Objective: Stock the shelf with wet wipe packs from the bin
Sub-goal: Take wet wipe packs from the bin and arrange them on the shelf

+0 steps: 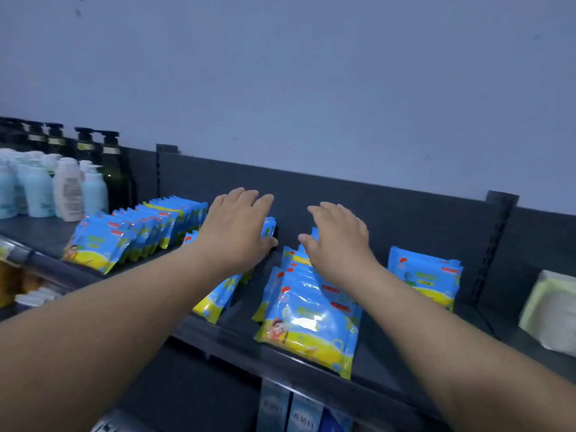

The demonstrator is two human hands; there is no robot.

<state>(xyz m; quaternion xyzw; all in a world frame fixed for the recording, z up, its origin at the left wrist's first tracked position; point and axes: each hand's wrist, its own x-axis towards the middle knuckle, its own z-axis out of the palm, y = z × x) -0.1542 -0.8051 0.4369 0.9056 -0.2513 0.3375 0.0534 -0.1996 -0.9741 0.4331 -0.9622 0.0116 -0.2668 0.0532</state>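
A pale blue-grey wall (311, 73) rises behind a dark grey shelf (389, 363) with a low back panel (389, 207) and a slotted post (495, 244) at its right end. The light is dim.

The wet wipe packs, blue with yellow bottoms, stand on the shelf in rows running from the front edge toward the back panel, each pack leaning back on the next. The left row (131, 238) is long and tightly filed. The middle row (218, 294) is partly hidden by the left forearm. The third row (308, 322) comes up to the front edge of the shelf. A short row (427, 275) stands apart, further right.

Both bare arms reach forward over the shelf. The left hand (237, 226) lies palm down over the rear packs of the middle row. Its grip is spread, the fingers straight and close together and the thumb out to the side, and it pinches nothing. The right hand (339, 241) lies palm down over the rear of the third row. Its grip is also spread, with the thumb at the top edges of the packs. I cannot tell whether either palm presses on the packs.

At the far left stand dark pump bottles (109, 163) and, in front of them, pale blue bottles (37, 188) and a white bottle (67, 191). A pale green package (551, 310) lies at the right edge. Blue boxes (296, 410) show on the level below.
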